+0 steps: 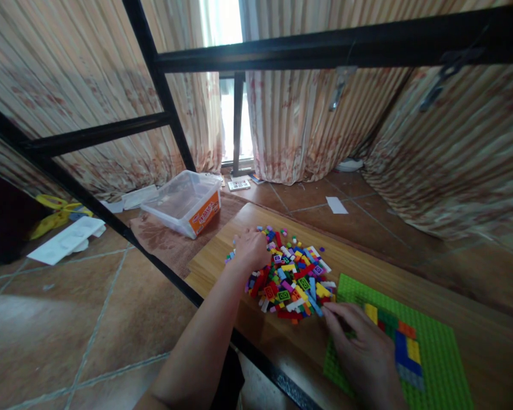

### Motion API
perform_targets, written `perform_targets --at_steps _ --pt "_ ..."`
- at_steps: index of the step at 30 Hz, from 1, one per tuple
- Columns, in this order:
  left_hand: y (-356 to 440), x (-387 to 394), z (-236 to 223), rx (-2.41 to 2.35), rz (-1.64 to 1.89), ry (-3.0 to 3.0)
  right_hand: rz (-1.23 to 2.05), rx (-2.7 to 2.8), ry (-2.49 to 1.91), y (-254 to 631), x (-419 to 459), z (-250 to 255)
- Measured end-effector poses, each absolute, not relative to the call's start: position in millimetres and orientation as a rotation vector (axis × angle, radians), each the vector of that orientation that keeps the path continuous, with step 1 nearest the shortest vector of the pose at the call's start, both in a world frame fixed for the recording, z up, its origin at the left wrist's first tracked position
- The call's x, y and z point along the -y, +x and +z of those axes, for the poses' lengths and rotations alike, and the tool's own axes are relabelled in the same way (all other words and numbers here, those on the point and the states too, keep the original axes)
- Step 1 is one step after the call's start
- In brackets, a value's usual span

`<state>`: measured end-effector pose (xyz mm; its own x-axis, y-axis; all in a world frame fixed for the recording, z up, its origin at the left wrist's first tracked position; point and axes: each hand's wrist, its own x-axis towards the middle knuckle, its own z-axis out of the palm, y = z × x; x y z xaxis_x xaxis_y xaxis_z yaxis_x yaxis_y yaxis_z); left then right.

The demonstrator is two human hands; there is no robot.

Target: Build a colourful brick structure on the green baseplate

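Note:
A heap of small coloured building bricks [293, 279] lies on a wooden table [474, 319]. My left hand [251, 248] rests on the heap's far left side, fingers curled down into the bricks; what they hold is hidden. My right hand [361, 350] lies on the near left part of a green baseplate [440, 353], fingers stretched toward the heap's near edge, nothing visible in them. Several bricks in yellow, red, orange, blue and grey [404, 344] are fixed on the baseplate just right of that hand.
A clear plastic tub with an orange label [183, 202] sits on a brown mat on the tiled floor beyond the table. Black metal frame bars [162, 91] cross the view in front of curtains. White packaging [68, 239] and papers lie on the floor.

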<state>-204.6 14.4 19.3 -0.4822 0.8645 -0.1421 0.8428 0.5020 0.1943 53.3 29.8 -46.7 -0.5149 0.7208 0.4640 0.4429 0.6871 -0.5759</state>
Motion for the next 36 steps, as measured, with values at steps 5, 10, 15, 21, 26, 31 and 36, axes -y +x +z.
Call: perform_targets --at_steps 5,10,15,21,26,31,36 --pt "-200 -16 15 -2.572 0.153 1.475 0.532 2.198 -0.882 54 -31 -46" --pt "-198 -16 12 -2.615 0.206 1.487 0.564 2.178 -0.914 52 -30 -43" --pt "-204 -15 12 -2.562 0.266 1.485 0.614 2.143 -0.922 49 -27 -41" --pt "-212 -11 16 -2.504 0.503 1.544 0.605 2.12 -0.926 48 -28 -39" --pt "-212 -13 18 -2.387 0.645 1.573 0.678 2.097 -0.932 47 -29 -36" --pt "-198 -17 21 -1.77 1.072 1.334 0.891 1.899 -1.036 44 -29 -27" --pt "-150 -20 21 -1.354 1.089 1.114 1.226 1.529 -1.097 40 -34 -14"
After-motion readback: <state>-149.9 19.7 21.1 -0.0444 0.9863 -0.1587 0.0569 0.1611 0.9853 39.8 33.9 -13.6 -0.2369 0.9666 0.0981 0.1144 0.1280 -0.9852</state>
